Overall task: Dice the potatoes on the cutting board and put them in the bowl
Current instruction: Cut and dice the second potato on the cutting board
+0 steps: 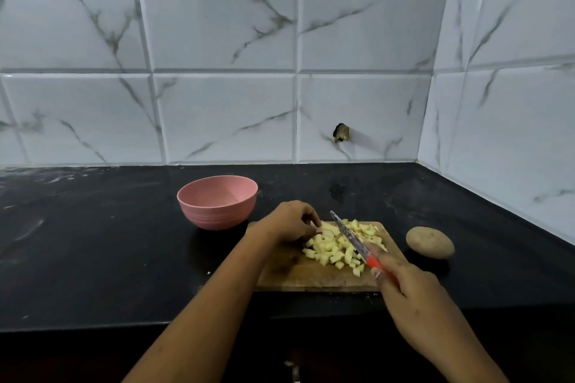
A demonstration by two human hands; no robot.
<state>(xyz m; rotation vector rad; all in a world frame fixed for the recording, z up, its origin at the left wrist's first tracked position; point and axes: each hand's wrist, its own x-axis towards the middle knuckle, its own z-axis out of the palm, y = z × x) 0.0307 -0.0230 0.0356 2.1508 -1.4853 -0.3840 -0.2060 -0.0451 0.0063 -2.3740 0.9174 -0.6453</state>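
Head view: black counter (109, 242), marble-tiled walls (217, 25); fingers (311, 216) of left hand (287, 222) pinch diced potato (329, 250), right hand (404, 283) grips knife (350, 236).

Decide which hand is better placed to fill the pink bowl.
Probably left: the left hand sits nearer the round pink bowl, at the pale potato dice; the right hand grips the red-handled knife.

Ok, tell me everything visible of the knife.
The knife has a red handle and a narrow, speckled grey blade, seemingly metal. The right hand grips the handle, one finger stretched toward the blade. It slants with its tip pointing away and leftward, over the diced potato on the cutting board; whether the edge touches the pieces is unclear.
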